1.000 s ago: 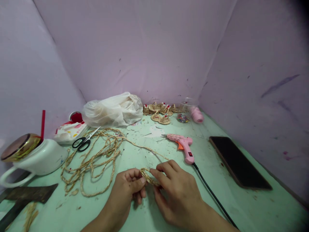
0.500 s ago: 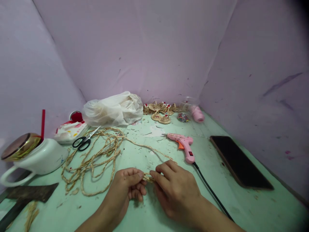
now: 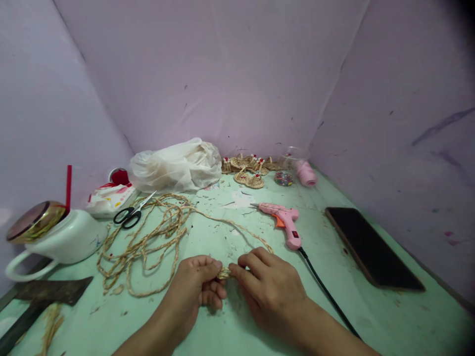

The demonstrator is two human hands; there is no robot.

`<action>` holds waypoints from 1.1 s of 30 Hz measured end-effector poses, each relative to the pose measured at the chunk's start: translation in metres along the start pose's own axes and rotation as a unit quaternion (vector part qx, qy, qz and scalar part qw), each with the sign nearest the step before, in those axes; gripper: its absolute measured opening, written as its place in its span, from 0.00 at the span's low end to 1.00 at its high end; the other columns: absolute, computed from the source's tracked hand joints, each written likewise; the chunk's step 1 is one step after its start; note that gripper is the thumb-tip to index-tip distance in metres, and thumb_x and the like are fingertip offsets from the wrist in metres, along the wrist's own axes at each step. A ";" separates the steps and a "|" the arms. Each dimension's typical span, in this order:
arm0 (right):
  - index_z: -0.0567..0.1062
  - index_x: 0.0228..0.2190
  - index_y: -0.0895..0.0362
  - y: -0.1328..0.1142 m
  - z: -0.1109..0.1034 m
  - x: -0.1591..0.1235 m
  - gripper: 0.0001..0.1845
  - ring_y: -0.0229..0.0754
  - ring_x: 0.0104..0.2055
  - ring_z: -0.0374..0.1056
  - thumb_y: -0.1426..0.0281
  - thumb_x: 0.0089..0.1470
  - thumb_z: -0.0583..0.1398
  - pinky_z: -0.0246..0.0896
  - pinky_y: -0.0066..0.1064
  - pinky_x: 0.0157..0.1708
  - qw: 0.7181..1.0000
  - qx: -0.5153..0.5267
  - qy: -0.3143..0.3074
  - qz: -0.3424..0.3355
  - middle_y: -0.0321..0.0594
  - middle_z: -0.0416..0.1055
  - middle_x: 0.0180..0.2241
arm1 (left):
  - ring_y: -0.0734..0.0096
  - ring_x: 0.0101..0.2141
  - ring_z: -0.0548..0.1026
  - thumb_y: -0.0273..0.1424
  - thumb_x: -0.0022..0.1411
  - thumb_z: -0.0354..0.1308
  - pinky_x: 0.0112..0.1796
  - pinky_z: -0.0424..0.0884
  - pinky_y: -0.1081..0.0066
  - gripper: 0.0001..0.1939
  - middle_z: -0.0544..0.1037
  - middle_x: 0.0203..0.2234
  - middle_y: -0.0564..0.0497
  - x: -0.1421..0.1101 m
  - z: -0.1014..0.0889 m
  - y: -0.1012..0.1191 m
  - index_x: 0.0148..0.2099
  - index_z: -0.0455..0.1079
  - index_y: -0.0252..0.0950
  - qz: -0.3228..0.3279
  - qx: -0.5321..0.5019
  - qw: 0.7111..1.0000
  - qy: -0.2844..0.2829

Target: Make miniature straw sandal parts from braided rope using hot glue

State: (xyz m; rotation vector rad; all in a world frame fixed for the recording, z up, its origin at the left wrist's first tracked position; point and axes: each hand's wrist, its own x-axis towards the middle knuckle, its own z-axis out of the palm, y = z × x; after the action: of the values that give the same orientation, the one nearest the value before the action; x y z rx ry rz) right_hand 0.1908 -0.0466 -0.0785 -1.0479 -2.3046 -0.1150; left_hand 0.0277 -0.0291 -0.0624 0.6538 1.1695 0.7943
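Between my fingertips is a small coil of braided straw cord (image 3: 223, 273), mostly covered by the hands. My left hand (image 3: 200, 284) pinches its left side between thumb and forefinger, the other fingers curled below. On the right side, my right hand (image 3: 269, 284) grips the coil with thumb and fingers, palm turned down. A loose length of straw cord (image 3: 237, 225) runs from behind the right hand back to a tangled heap of the same cord (image 3: 159, 237) on the left. The pink glue gun (image 3: 284, 217) lies just beyond the right hand, its black cable passing beside the right forearm.
Scissors (image 3: 129, 216) rest on the cord heap, near a tissue pack (image 3: 111, 200). Left stand a white mug (image 3: 74, 237) and a hammer-like tool (image 3: 48, 292). Behind are a plastic bag (image 3: 178, 165), woven straw pieces (image 3: 248, 178), beads (image 3: 284, 178) and pink thread (image 3: 306, 174). A phone (image 3: 371, 247) lies right.
The cord between my fingers has drawn together into a tighter coil, and the small gap seen in it has closed. The view has shifted slightly; both hands stay nearly in place.
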 end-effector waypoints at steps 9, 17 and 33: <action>0.74 0.34 0.58 -0.004 -0.008 0.001 0.09 0.44 0.30 0.62 0.74 0.49 0.56 0.55 0.34 0.26 1.000 0.022 -0.010 0.018 0.42 0.70 0.28 | 0.77 0.13 0.68 0.32 0.37 0.67 0.14 0.65 0.79 0.14 0.70 0.12 0.52 0.000 -0.001 -0.004 0.22 0.65 0.31 0.018 0.013 0.999 0.031; 0.74 0.33 0.57 0.001 -0.006 -0.002 0.11 0.42 0.30 0.62 0.77 0.47 0.56 0.55 0.32 0.26 0.999 0.045 0.008 0.010 0.42 0.71 0.30 | 0.78 0.13 0.67 0.32 0.38 0.65 0.15 0.65 0.79 0.13 0.70 0.10 0.52 0.000 0.000 -0.001 0.22 0.64 0.32 0.023 0.023 0.998 0.059; 0.75 0.27 0.57 -0.003 -0.005 -0.001 0.09 0.41 0.27 0.61 0.78 0.44 0.56 0.53 0.31 0.22 0.999 0.046 0.012 0.005 0.41 0.71 0.25 | 0.77 0.12 0.67 0.28 0.38 0.64 0.14 0.64 0.79 0.12 0.69 0.09 0.54 0.001 0.004 -0.004 0.22 0.61 0.33 0.046 0.041 0.994 0.085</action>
State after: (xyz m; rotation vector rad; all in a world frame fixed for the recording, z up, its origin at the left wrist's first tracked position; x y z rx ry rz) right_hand 0.1913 -0.0507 -0.0743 -1.0051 -2.2611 -0.0179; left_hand 0.0328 -0.0305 -0.0648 0.7226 1.3401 0.8982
